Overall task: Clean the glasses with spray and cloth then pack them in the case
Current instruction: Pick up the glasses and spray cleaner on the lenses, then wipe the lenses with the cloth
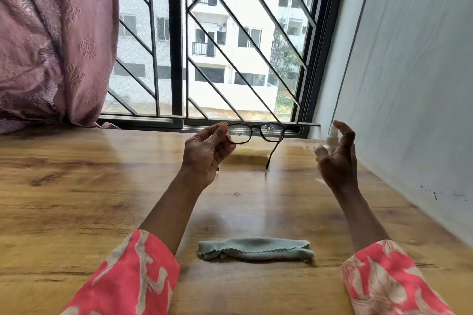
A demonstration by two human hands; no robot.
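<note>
Wooden table (76,199): glasses (256,132) in left hand (204,156), blurred, seemingly spray bottle (331,137) in right hand (337,158).

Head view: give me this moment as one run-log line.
phase: spraying lenses | left hand: holds glasses raised | right hand: holds spray bottle | cloth: lying on table | case: not in view

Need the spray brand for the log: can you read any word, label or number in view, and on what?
No readable text anywhere.
Spray bottle in the right hand: blurred, no label legible.
Glasses in the left hand: no marking visible on the frame.
Cloth on the table: plain, no print.
</note>
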